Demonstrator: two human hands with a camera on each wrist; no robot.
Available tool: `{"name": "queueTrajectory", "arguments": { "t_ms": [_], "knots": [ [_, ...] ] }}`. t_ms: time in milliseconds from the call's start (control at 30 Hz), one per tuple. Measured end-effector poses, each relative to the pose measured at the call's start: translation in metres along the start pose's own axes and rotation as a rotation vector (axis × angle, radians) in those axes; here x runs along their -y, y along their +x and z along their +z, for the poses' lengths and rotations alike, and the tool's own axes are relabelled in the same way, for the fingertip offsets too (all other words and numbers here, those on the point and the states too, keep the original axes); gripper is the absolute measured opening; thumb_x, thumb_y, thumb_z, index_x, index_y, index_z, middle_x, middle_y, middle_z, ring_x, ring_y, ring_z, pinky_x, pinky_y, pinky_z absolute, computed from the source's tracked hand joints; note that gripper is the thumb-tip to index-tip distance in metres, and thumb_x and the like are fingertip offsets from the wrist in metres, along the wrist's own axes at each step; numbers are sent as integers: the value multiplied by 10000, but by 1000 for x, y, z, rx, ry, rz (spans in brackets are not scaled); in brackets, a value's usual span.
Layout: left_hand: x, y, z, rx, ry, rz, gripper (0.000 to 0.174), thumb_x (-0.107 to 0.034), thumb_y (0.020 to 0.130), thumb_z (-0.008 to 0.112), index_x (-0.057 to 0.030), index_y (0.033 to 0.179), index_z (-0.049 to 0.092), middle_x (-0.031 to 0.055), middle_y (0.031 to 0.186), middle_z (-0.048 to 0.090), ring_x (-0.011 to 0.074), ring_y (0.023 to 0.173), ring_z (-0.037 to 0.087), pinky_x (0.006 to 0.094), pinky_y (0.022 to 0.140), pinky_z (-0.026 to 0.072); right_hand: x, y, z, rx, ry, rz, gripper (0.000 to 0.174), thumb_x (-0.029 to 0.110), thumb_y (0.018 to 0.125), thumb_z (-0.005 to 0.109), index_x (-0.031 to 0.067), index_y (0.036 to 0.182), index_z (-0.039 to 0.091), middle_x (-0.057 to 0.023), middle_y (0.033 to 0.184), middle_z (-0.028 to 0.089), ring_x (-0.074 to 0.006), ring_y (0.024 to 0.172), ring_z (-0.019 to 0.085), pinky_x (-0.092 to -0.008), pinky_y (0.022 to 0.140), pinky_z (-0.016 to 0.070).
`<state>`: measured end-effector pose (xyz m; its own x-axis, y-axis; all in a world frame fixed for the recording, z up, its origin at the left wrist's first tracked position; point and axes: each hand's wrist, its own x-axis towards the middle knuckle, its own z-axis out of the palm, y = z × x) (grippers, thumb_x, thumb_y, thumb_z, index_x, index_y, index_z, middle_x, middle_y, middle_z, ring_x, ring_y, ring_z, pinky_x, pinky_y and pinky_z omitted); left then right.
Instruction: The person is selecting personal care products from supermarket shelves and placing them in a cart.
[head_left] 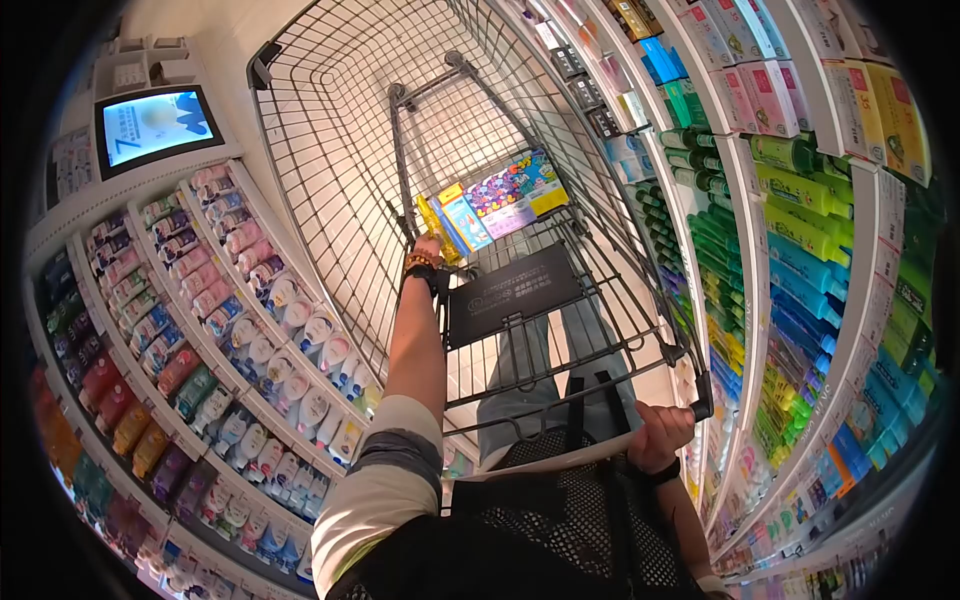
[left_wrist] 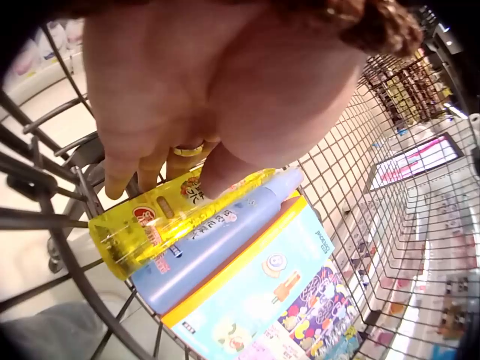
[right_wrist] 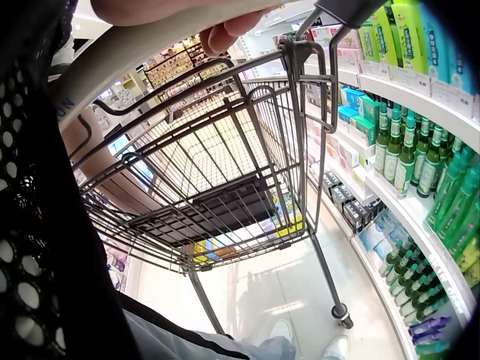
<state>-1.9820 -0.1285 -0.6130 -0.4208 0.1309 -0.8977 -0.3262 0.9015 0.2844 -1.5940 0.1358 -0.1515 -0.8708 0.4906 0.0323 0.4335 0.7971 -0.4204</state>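
Note:
Inside the shopping cart, my left hand is at a clear yellow bottle. In the left wrist view, the thumb of my left hand lies on the bottle's near face and the other fingers reach over its far side. Against the yellow bottle lies a blue-purple bottle, then a light blue box with yellow edges and a colourful patterned box. My right hand grips the cart's handle bar, its fingers curled round it.
Shelves of green and blue bottles run along the right side. Shelves of pink and white bottles line the left, below a lit screen. A black panel hangs on the cart's near end.

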Motion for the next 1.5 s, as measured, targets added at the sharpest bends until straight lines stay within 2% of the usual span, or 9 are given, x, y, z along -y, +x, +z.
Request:
{"name": "queueTrajectory", "arguments": {
  "t_ms": [100,200,500,633,800,1000,1200,1400,1500],
  "knots": [
    [0,1,-1,-55,-195,-78,489,-152,876,680,-34,1345,602,193,1327,637,322,1207,617,367,984,525,-2,-1,1,-12,4,-13,346,166,756,514,48,990,740,-63,768,607,-242,690,532,-408,760,413],
    [6,0,-16,-28,914,507,391,-213,791,769,-121,1170,738,204,1326,632,324,1244,587,423,1017,513,-3,1,1,-26,-5,-21,340,200,774,517,59,985,743,-48,737,607,-221,644,548,-384,701,406],
    [-31,-6,-58,-9,1228,479,208,-270,847,639,-123,880,782,138,948,753,294,896,739,416,751,593,-5,32,5,-74,78,8,347,84,619,603,60,934,746,-17,682,583,-191,573,541,-334,563,387],
    [-87,46,-69,-14,1484,699,187,-283,898,639,-179,943,788,76,1063,744,233,1003,706,363,807,561,-19,41,-11,-102,314,30,426,72,769,690,44,1193,669,-105,963,651,-275,925,640,-392,838,517],
    [-179,-146,-85,-17,615,390,346,-160,976,487,8,1204,686,209,1061,737,334,972,697,410,833,525,-48,13,-107,-545,94,229,382,3,802,669,13,1182,642,-175,1074,656,-375,1013,617,-456,895,487],
    [-185,-280,-86,1,378,765,394,-143,970,546,78,1290,609,263,1171,699,349,1138,670,385,980,503,-126,-3,-216,-1154,53,708,470,219,919,717,23,1320,566,-135,1222,598,-332,1116,537,-443,945,433],
    [-201,-447,-45,-126,420,780,422,-128,1002,528,62,1378,550,238,1354,617,323,1255,607,385,1056,466,-180,9,-233,-1164,-210,630,641,323,833,810,7,1332,560,-182,1246,567,-370,1135,501,-458,983,413],
    [-219,-538,32,-193,285,978,368,-128,984,583,-53,1343,615,185,1213,699,269,1064,700,366,870,556,-188,-20,-221,-1170,-5,543,592,241,808,828,27,1298,576,-186,1252,596,-388,1125,527,-454,968,432],
    [-248,-585,88,-65,203,1149,366,-97,971,611,-67,1335,626,153,1214,695,257,1104,682,360,871,559,-165,-59,-224,-1234,-36,80,587,191,783,850,40,1286,589,-175,1234,633,-381,1081,581,-465,951,445]
  ]
}}
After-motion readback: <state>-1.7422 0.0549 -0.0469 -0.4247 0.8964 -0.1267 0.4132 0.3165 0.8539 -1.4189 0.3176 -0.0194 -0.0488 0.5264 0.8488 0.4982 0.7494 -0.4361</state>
